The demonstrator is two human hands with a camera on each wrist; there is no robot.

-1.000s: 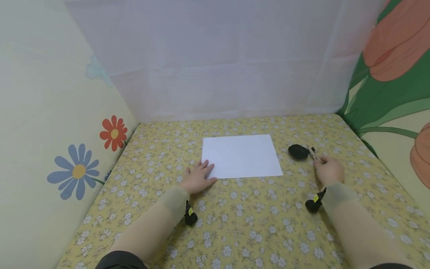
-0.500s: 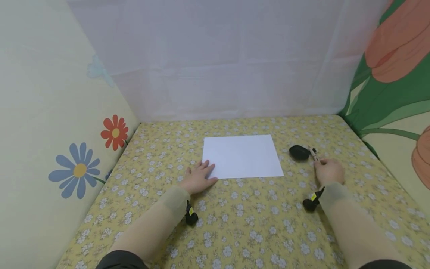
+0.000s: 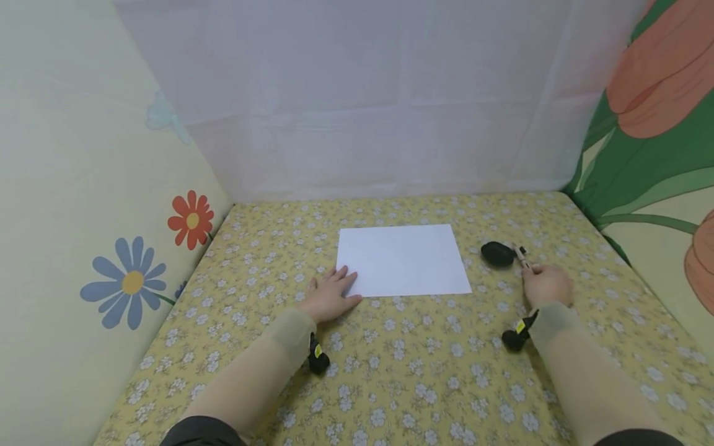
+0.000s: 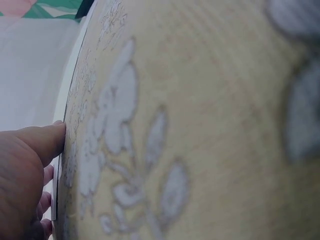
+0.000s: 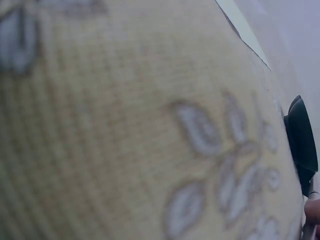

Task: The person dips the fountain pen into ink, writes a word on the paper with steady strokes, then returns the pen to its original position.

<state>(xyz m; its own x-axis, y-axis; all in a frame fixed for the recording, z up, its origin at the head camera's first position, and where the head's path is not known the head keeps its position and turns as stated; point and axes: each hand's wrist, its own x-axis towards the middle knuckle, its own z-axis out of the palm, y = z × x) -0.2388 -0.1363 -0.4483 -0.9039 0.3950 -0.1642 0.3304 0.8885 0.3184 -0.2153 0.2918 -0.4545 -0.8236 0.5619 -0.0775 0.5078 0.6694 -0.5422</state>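
Note:
A white sheet of paper (image 3: 404, 259) lies flat on the flowered cloth. My left hand (image 3: 330, 297) rests on its near left corner with the fingers spread; in the left wrist view the thumb (image 4: 45, 140) touches the sheet's edge. To the right of the paper, my right hand (image 3: 548, 286) pinches a slim pale pinkish stick with black marks (image 3: 521, 255), whose kind I cannot make out. Just left of the stick lies a black oval object (image 3: 498, 254), seen edge-on in the right wrist view as a dark shape (image 5: 301, 142) near the fingers.
A yellow tablecloth with white flowers (image 3: 424, 359) covers the table. A white sheet of fabric (image 3: 390, 99) hangs at the back. Flower-printed panels stand along the left side (image 3: 67, 217) and the right side (image 3: 658, 186). A black camera is strapped to each wrist.
The head view has shifted very slightly. My left hand stays on the paper. My right wrist has turned a little to the left, and the hand keeps its pinch on the stick.

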